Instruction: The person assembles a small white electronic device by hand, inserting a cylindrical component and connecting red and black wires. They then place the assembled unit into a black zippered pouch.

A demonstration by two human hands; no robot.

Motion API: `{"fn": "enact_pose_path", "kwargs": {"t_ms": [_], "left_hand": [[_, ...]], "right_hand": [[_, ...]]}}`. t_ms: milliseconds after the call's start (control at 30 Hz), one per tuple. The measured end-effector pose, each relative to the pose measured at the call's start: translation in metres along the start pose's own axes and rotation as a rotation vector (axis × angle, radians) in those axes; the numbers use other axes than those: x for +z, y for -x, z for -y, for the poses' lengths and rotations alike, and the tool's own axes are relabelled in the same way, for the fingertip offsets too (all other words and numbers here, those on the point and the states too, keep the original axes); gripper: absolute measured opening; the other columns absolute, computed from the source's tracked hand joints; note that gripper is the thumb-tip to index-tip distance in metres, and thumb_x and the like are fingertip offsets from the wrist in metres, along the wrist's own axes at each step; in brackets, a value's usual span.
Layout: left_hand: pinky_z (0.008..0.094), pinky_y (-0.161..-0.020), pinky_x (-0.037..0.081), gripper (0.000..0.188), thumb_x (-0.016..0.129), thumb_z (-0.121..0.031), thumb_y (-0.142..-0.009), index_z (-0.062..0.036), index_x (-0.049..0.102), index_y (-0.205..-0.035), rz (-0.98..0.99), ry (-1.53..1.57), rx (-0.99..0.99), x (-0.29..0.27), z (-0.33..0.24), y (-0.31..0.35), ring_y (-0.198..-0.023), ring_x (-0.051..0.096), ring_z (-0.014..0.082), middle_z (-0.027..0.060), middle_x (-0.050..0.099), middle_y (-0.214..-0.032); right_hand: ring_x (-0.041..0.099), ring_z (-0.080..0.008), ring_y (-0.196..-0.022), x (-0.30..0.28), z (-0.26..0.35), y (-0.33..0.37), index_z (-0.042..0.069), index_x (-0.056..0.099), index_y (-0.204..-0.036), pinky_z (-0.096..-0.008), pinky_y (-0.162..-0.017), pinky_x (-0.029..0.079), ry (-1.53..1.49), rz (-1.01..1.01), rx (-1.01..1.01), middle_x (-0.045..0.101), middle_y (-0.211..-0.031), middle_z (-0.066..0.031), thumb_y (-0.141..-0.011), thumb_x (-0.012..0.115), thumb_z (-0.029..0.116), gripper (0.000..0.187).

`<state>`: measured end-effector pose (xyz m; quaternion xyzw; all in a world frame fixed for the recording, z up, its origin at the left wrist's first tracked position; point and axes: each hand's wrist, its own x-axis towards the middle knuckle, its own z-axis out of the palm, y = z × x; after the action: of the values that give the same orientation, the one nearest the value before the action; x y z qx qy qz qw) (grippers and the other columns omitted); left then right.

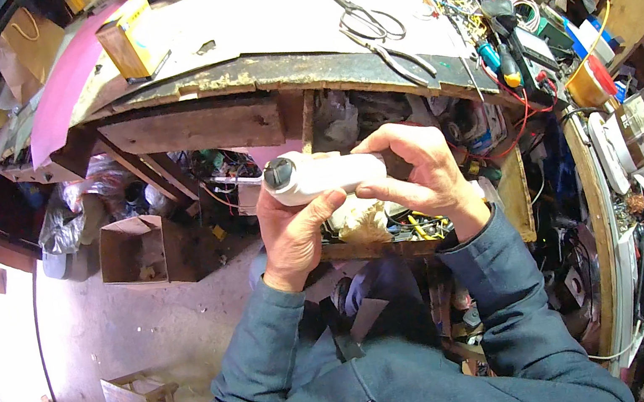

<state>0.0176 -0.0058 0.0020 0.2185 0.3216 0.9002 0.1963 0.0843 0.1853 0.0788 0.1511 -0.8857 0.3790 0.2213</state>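
In front of my chest, over the open drawer, I hold a white, smooth, rounded cylindrical thing with a dark grey round end on its left. My left hand is closed around its left part, the thumb lying along the near side. At its right end, the thumb and fingers of my right hand curl about the tip. The device lies nearly level, and its exact kind I cannot make out.
An open drawer full of tools and wires sits beneath my hands. On the workbench lie scissors, pliers and a yellow box. Cables and screwdrivers crowd its right end. A cardboard box stands on the floor, left.
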Motion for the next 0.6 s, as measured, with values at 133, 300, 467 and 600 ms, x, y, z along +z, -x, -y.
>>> {"fn": "enact_pose_path", "kwargs": {"t_ms": [133, 300, 467, 600], "left_hand": [[0.0394, -0.104, 0.054, 0.052, 0.084, 0.003, -0.082, -0.0027, 0.061, -0.128, -0.039, 0.024, -0.004, -0.002, -0.001, 0.000, -0.117, 0.067, 0.0246, 0.0140, 0.070, -0.126], [0.0368, -0.102, 0.055, 0.050, 0.085, 0.000, -0.084, -0.0015, 0.060, -0.127, -0.080, -0.021, -0.008, 0.003, 0.000, -0.001, -0.114, 0.068, 0.0232, 0.0136, 0.070, -0.124], [0.0358, -0.092, 0.060, 0.045, 0.085, -0.009, -0.087, 0.0012, 0.061, -0.124, -0.159, -0.057, -0.030, 0.001, 0.002, -0.004, -0.104, 0.071, 0.0223, 0.0114, 0.072, -0.116], [0.0392, -0.083, 0.065, 0.045, 0.082, -0.019, -0.092, 0.0021, 0.059, -0.125, -0.199, -0.062, -0.064, 0.005, 0.002, -0.009, -0.103, 0.072, 0.0255, 0.0138, 0.071, -0.116]], "right_hand": [[0.075, -0.0271, -0.086, 0.004, -0.001, -0.001, 0.001, 0.070, -0.108, -0.0351, -0.077, 0.058, -0.011, 0.002, 0.000, 0.075, -0.096, -0.0144, -0.083, 0.088, 0.028, 0.041], [0.076, -0.0304, -0.089, 0.011, -0.007, 0.000, 0.003, 0.067, -0.114, -0.0369, -0.077, 0.059, 0.042, 0.007, -0.014, 0.075, -0.097, -0.0151, -0.083, 0.087, 0.027, 0.045], [0.075, -0.0282, -0.082, 0.012, -0.010, 0.001, 0.003, 0.068, -0.112, -0.0355, -0.073, 0.058, 0.037, 0.049, 0.082, 0.075, -0.093, -0.0147, -0.083, 0.088, 0.032, 0.045], [0.069, -0.0137, -0.074, 0.017, -0.012, 0.003, 0.000, 0.069, -0.110, -0.0298, -0.067, 0.056, -0.248, 0.044, 0.308, 0.073, -0.084, -0.0050, -0.091, 0.082, 0.033, 0.040]]}}
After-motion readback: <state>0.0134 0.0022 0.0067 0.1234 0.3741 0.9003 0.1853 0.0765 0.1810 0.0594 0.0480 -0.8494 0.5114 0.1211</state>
